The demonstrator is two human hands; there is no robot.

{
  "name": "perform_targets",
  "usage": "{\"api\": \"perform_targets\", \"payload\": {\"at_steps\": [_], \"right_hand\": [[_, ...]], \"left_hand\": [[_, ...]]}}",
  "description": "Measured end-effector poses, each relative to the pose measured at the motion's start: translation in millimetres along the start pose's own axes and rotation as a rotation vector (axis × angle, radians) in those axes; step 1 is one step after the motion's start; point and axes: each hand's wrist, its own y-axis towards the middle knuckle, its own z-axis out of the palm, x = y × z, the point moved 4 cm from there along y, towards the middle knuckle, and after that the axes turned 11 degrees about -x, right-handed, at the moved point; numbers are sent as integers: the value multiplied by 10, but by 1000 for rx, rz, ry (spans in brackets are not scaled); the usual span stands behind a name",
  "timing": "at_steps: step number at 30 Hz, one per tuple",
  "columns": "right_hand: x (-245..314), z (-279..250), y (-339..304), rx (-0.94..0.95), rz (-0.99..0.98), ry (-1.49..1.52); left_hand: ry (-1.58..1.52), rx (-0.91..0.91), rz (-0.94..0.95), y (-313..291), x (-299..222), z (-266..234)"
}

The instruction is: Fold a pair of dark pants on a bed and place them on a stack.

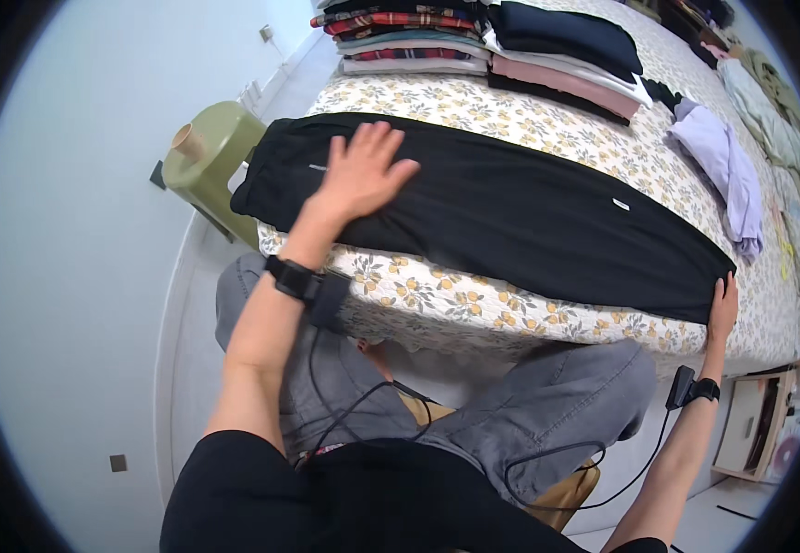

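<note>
A pair of black trousers (501, 217), folded lengthwise, lies stretched across the near side of the bed. Small pale marks show on the cloth, one near each end. My left hand (366, 170) rests flat on the wider left end, fingers spread and holding nothing. At the narrow right end my right hand (722, 306) grips the hem by its corner; part of its fingers is hidden along the edge. A black strap with a small box sits on each wrist.
Folded clothes stand in two stacks, a plaid-and-white pile (409, 41) and a dark-and-pink pile (566, 60). A lavender garment (722, 170) lies loose at right. Beside the bed's left corner is a green stool (225, 152) bearing a cardboard tube (188, 142). Black cables (557, 507) hang over my lap.
</note>
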Motion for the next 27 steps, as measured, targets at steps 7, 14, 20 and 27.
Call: {"api": "perform_targets", "payload": {"at_steps": [7, 14, 20, 27], "right_hand": [[-22, 28, 20, -34, -6, 38], [-113, -303, 46, 58, 604, -270], [-293, -452, 94, 120, 946, 248], [-34, -564, -1, 72, 1147, 721]], "left_hand": [[-17, -45, -22, -70, 440, 52], [-830, -357, -395, 70, 1904, -157], [-1107, 17, -1113, -368, 2159, -154], [-1420, -118, -870, -526, 1547, -485]]}}
